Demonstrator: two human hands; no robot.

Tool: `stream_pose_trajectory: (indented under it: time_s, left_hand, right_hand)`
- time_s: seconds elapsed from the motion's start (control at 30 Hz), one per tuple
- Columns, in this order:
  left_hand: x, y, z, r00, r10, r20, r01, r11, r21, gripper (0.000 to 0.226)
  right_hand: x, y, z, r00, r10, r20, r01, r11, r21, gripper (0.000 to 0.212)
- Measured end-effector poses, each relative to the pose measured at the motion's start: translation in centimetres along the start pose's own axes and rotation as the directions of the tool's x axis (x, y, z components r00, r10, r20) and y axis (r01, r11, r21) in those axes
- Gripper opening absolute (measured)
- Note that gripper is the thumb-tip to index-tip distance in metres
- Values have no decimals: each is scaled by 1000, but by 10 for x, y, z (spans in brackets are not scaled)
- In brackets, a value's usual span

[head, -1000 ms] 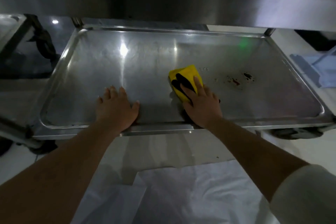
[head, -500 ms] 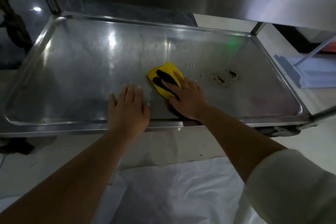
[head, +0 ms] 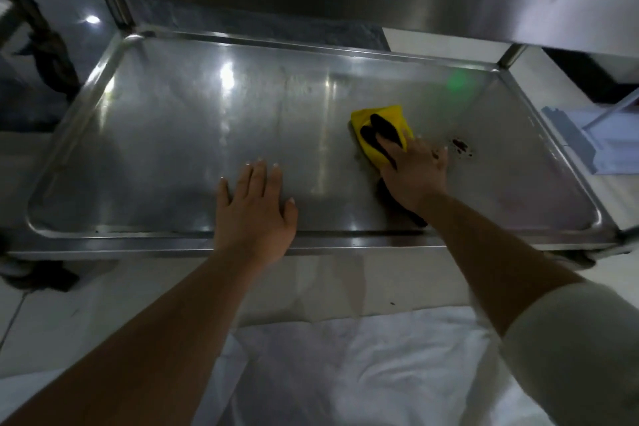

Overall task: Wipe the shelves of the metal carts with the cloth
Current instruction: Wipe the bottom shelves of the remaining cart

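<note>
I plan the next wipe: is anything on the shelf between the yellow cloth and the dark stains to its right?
Nothing visible. The right hand presses the yellow cloth flat, and only bare metal of the shelf lies between it and the dark stains.

The metal shelf [head: 166, 156] is a shallow tray with a raised rim and rounded corners, its steel streaked and dull. 2 hands lie on it. The left hand [head: 256, 211] rests flat at the middle of the near edge. The right hand [head: 415, 173] presses a yellow and black cloth [head: 383, 114] right of centre. Dark specks [head: 460, 145], perhaps dried stains, sit just beside the cloth toward the right edge.
</note>
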State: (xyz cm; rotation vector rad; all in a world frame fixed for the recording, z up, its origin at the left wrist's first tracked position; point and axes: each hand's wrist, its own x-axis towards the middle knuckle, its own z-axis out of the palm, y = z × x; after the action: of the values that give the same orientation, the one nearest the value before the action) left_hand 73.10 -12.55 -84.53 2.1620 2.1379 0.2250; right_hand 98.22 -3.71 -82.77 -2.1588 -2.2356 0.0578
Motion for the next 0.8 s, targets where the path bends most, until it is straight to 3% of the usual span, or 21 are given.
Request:
stream_pose_trajectory:
  time_s: [0.2,0.37,0.47,0.57,0.8]
  left_hand:
    - [4,3,-7,999,-8,36,7,1000,27,59]
    - [23,32,-9,997,-32,72,35,999,-42,58]
    - [29,64,1,994,78,80,-75,996,-39,60]
    - [29,81,16,996,61,69,-63,998,17,62]
    - [33,74,30,995,88,-47,-88,996,-1,71]
  right_hand:
    - [-79,15,-2,989,-149,15,147,987,58,72]
    - [-98,22,-1,978,-204,-35,206,976,74,51]
    - [-98,22,-3,957,-279,-82,287,952,112,53]
    - [-88,27,-1,931,-350,-106,358,931,67,53]
    - [-9,33,2,968,-252,21,252,968,-2,51]
